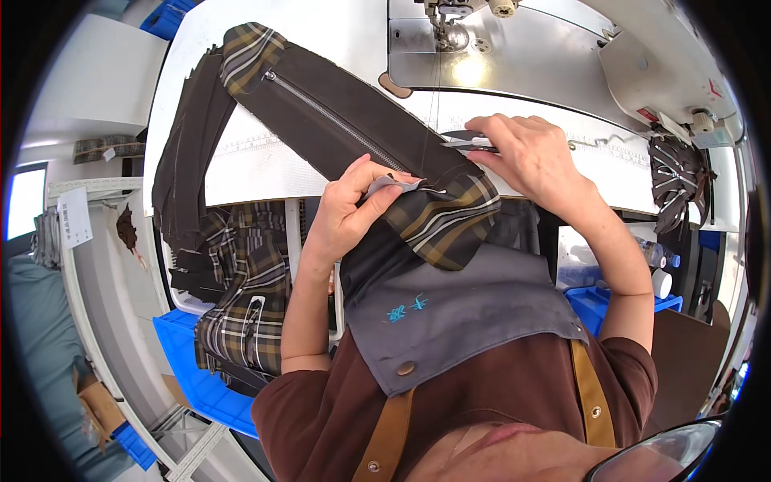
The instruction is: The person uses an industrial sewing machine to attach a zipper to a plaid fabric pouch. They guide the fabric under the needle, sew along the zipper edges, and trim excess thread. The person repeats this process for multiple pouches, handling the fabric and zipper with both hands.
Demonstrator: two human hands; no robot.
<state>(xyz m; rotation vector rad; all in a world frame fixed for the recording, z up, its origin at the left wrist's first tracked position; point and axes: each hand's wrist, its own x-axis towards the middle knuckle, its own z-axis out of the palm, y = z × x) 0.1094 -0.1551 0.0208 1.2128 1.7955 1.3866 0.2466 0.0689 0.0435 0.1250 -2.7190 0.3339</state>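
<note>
A long dark fabric panel (353, 92) with a metal zipper (333, 120) along it slants over the white tabletop and down toward my lap. It has a plaid end at the top and another plaid part (454, 221) beside my hands. My left hand (353, 201) pinches the panel near the zipper's lower end, with a small pale grey flap showing at the fingers. My right hand (534, 157) is closed around small scissors (470, 142), whose blades lie over the panel's right edge. Thin threads run from the sewing machine's needle area down to the panel.
The sewing machine (450, 36) with its metal bed stands at the top. Dark fabric strips (186, 153) hang over the table's left edge. A blue bin (173, 337) with plaid pieces is below left. Bundled zippers (677, 177) lie at right, above another blue bin (590, 309).
</note>
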